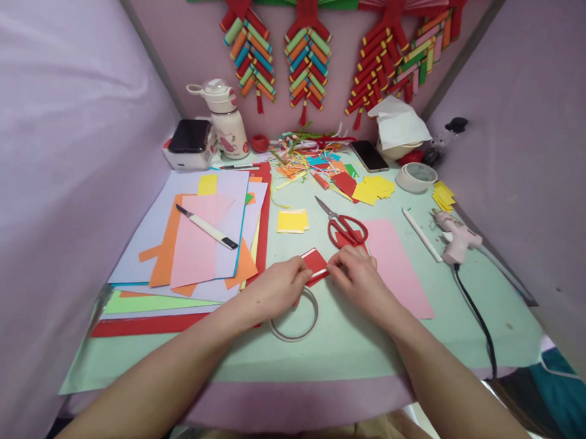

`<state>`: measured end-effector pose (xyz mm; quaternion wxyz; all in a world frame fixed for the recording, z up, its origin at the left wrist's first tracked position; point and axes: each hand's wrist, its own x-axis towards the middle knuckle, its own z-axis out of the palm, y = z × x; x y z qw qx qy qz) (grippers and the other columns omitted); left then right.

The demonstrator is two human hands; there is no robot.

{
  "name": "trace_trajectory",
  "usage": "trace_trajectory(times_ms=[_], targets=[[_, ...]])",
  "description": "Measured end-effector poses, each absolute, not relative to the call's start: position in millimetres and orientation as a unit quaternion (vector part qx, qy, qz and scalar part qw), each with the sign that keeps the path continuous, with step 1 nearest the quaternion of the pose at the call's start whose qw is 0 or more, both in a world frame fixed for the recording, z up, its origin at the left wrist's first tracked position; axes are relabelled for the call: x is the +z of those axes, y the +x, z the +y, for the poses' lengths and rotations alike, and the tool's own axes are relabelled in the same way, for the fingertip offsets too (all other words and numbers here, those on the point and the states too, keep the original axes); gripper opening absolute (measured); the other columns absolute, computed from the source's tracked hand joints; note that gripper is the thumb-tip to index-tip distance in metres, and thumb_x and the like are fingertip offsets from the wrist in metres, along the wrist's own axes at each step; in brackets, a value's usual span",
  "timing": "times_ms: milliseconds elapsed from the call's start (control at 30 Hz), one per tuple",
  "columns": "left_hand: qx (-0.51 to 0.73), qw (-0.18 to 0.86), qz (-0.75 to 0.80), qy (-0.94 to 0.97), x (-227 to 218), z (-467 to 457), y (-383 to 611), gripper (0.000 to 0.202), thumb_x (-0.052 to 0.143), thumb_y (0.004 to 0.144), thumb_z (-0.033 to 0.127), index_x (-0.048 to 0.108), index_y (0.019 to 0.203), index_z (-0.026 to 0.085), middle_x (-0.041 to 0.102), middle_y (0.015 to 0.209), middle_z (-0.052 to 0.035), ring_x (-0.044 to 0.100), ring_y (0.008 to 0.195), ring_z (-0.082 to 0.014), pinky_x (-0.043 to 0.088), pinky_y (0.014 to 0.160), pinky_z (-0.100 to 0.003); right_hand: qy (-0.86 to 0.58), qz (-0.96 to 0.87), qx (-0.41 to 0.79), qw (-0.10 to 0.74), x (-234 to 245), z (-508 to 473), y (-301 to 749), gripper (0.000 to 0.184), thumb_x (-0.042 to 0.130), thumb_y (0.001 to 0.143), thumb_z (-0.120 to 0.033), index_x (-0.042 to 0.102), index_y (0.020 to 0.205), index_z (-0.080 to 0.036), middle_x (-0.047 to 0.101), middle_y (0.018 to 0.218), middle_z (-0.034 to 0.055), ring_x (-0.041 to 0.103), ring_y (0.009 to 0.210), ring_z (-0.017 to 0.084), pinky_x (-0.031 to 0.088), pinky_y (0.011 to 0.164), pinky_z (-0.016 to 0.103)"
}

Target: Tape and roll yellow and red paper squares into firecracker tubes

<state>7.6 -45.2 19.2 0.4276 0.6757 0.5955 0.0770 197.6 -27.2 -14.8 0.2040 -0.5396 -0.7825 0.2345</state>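
A small red paper piece (315, 262) with white strips along two edges is held between my two hands. My left hand (286, 283) pinches its left side, and the fingertips of my right hand (357, 275) close on its right edge. Just below my left hand a thin roll of tape (314, 315) lies on the table. Red-handled scissors (345, 227) rest beyond my right hand, over more red paper (351, 238) that the hand partly covers. Yellow paper squares (291, 221) with white strips lie farther back.
Layered coloured paper (144, 238) with a utility knife (207, 227) on top covers the left side. At the right are pink paper (399, 267), a white stick (421, 235), a corded glue gun (455, 236) and wide tape (416, 177). A bottle (229, 128), phone (369, 156) and scraps (301, 156) stand behind.
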Motion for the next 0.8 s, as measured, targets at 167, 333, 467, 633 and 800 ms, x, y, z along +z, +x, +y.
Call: trace_trajectory(times_ms=[167, 333, 467, 633, 800], targets=[[0.059, 0.372, 0.614, 0.694, 14, -47, 17, 0.02, 0.034, 0.089, 0.036, 0.047, 0.083, 0.021, 0.063, 0.072, -0.0028, 0.056, 0.066, -0.0183, 0.034, 0.055, -0.027, -0.536, -0.801, 0.206, 0.168, -19, -24, 202, 0.019, 0.044, 0.09, -0.03, 0.056, 0.078, -0.021, 0.06, 0.089, 0.0046, 0.048, 0.092, 0.022, 0.031, 0.076, 0.035], [0.037, 0.351, 0.62, 0.701, 11, -48, 22, 0.018, 0.035, 0.089, 0.034, 0.046, 0.085, 0.021, 0.063, 0.076, -0.0051, 0.059, 0.07, -0.0203, 0.035, 0.057, -0.028, -0.526, -0.812, 0.204, 0.149, -20, -21, 204, 0.019, 0.044, 0.09, -0.027, 0.056, 0.077, -0.021, 0.059, 0.09, 0.0044, 0.047, 0.092, 0.021, 0.031, 0.076, 0.035], [0.028, 0.34, 0.618, 0.708, 11, -47, 23, 0.017, 0.034, 0.09, 0.032, 0.046, 0.085, 0.021, 0.064, 0.08, -0.0067, 0.06, 0.074, -0.0213, 0.038, 0.059, -0.029, -0.526, -0.815, 0.199, 0.136, -20, -20, 203, 0.02, 0.044, 0.09, -0.026, 0.057, 0.077, -0.021, 0.059, 0.09, 0.0051, 0.047, 0.093, 0.021, 0.031, 0.076, 0.035], [0.007, 0.316, 0.621, 0.718, 7, -47, 23, 0.018, 0.032, 0.09, 0.031, 0.046, 0.089, 0.02, 0.064, 0.084, -0.0087, 0.061, 0.076, -0.0235, 0.039, 0.06, -0.031, -0.521, -0.821, 0.199, 0.126, -20, -19, 204, 0.019, 0.044, 0.09, -0.026, 0.057, 0.076, -0.021, 0.059, 0.089, 0.0049, 0.047, 0.092, 0.022, 0.031, 0.076, 0.035], [-0.003, 0.293, 0.611, 0.735, 4, -47, 24, 0.017, 0.03, 0.089, 0.029, 0.044, 0.089, 0.02, 0.064, 0.084, -0.0083, 0.061, 0.075, -0.0242, 0.037, 0.057, -0.03, -0.517, -0.824, 0.198, 0.121, -20, -16, 204, 0.018, 0.045, 0.088, -0.025, 0.056, 0.074, -0.02, 0.058, 0.086, 0.004, 0.048, 0.088, 0.021, 0.031, 0.074, 0.034]])
